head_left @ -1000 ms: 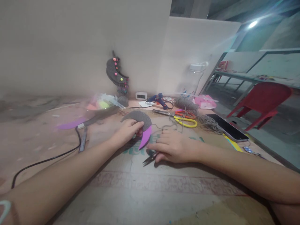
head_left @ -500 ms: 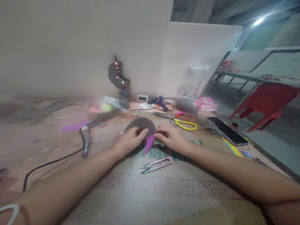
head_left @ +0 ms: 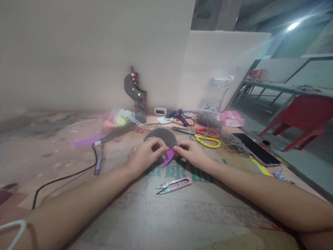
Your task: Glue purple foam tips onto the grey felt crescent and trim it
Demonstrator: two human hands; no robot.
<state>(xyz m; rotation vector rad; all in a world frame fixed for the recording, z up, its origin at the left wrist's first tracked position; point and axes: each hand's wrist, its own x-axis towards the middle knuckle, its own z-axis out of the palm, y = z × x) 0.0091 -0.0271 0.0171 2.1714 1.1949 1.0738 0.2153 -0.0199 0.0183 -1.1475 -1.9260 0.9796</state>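
A purple crescent partly wrapped in grey yarn [head_left: 164, 138] lies on the cardboard-covered table [head_left: 166, 215]. My left hand [head_left: 147, 154] is closed, pinching the crescent from the left. My right hand [head_left: 189, 151] is closed on it from the right, fingertips at the edge of the grey wrapping where the bare purple tip shows. The two hands nearly touch. Pink thread snips [head_left: 173, 185] lie loose on the table just in front of the hands.
Behind the hands lie yellow and orange scissors [head_left: 206, 137], a grey yarn ball [head_left: 207, 120], a blue glue gun [head_left: 177, 116], a phone [head_left: 256, 150] and a bag of bright bits [head_left: 118, 119]. A black cable [head_left: 65, 177] crosses at left. A finished crescent [head_left: 134, 87] leans on the wall. A red chair [head_left: 301, 118] stands at right.
My right hand let go of the pink snips, which now lie on the table, and moved up to the crescent. Both hands now pinch the crescent together.
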